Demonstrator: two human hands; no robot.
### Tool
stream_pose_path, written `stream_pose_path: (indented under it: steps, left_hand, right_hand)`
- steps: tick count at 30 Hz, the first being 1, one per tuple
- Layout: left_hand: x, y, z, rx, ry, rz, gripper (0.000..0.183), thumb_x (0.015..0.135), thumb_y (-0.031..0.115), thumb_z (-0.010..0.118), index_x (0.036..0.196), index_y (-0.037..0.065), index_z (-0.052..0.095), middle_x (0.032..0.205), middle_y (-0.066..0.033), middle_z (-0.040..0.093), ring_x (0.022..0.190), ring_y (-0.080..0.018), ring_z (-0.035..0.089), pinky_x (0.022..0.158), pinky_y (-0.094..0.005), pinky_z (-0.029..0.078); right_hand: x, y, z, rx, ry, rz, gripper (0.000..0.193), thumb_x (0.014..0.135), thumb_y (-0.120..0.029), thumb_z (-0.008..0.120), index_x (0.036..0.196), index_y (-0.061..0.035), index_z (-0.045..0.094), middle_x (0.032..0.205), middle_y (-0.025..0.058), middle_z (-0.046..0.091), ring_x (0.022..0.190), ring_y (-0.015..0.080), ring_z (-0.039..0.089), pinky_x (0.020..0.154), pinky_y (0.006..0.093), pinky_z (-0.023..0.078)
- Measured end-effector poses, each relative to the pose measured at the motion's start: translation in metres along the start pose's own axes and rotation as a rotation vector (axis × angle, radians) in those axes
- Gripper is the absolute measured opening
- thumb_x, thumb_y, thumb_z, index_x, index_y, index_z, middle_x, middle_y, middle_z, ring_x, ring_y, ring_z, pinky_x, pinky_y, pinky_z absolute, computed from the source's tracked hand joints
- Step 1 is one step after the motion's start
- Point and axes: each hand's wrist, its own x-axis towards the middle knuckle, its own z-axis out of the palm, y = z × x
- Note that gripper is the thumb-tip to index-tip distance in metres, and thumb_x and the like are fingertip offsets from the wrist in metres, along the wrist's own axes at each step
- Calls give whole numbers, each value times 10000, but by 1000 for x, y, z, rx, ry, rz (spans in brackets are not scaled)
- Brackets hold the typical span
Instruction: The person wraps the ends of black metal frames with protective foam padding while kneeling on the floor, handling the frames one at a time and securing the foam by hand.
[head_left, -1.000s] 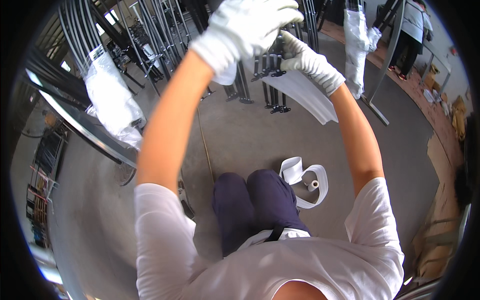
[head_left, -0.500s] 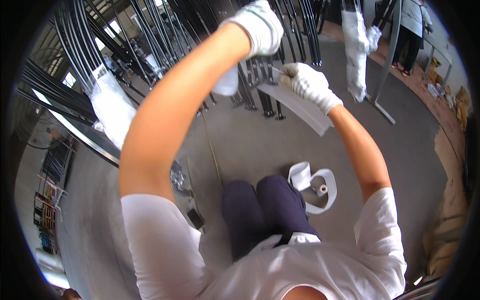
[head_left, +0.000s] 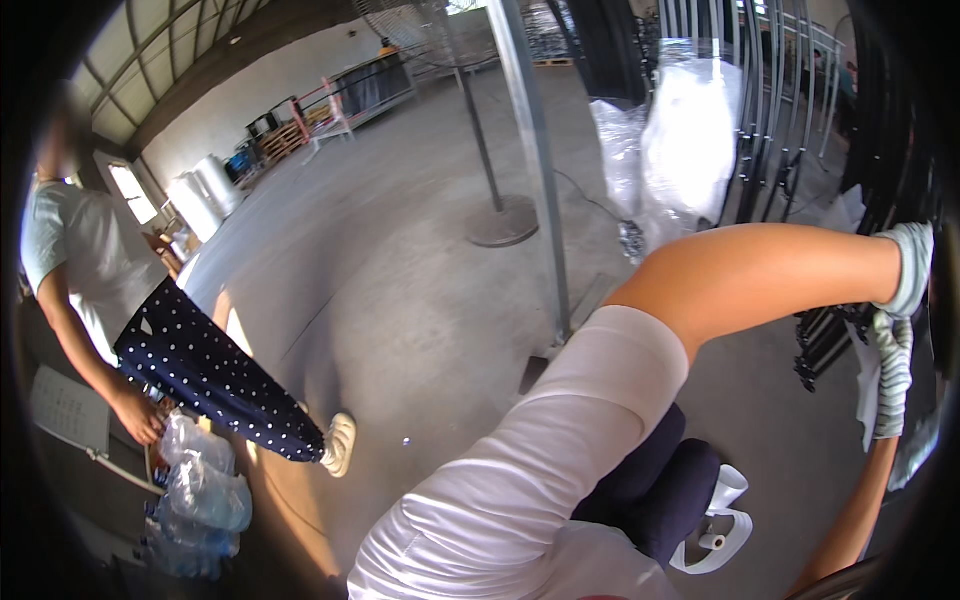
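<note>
At the far right rim, my left hand (head_left: 906,268) reaches out in a white knit glove, its fingers cut off by the picture's dark edge. Just below it, my right hand (head_left: 891,375), in a striped whitish glove, is closed by a white foam strip (head_left: 867,385) that hangs beside its palm. Both hands are close together, next to a rack of black metal bars (head_left: 822,345). The fingertips of either hand are hardly visible.
A loose roll of white strip (head_left: 735,535) lies on the floor by my knees. A grey metal post (head_left: 535,150) and a fan stand base (head_left: 503,222) rise ahead. Plastic-wrapped bars (head_left: 690,140) hang nearby. At left, a person (head_left: 110,270) carries clear bluish plastic (head_left: 205,490).
My view has swung left, so my hands now appear at the right rim and the other person has come into sight. The white strip is still at my right hand.
</note>
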Motion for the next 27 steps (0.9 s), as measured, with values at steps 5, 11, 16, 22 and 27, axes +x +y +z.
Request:
stream_pose_path:
  steps: [5,11,16,22,27]
  left_hand:
    - [2,-6,5,-21,75,7,253,732,333,575,845,140,692,782,-36,664,745,-234,630,612,-363,477]
    - [-16,-28,17,52,260,127,218,721,374,555,635,185,621,642,11,602,704,-186,566,767,-392,405]
    - [-29,-44,11,205,391,270,214,761,310,511,624,217,647,664,42,632,722,-151,583,964,-410,276]
    - [-49,-56,16,32,660,311,145,729,275,556,658,157,602,650,11,534,845,-180,529,1002,-442,280]
    - [-68,-45,50,-323,1009,-286,402,723,170,553,1124,155,538,1244,-105,462,1175,-250,409,1044,-440,225]
  right_hand:
    - [12,-7,25,-118,74,-166,410,837,-202,608,1181,-19,482,1085,55,554,986,131,501,873,260,392]
    - [3,-39,49,-302,228,-492,257,823,-169,614,1028,-16,594,971,28,578,873,110,506,807,243,399]
    - [3,-47,72,56,229,-361,189,827,-133,615,952,9,613,808,-20,591,740,43,489,695,199,401]
    - [3,-55,89,418,101,-318,182,785,-184,664,859,-30,602,761,-39,567,682,42,495,656,191,409]
    - [10,-63,91,346,27,-471,227,783,-201,659,895,-10,608,788,-26,571,709,50,482,693,202,389]
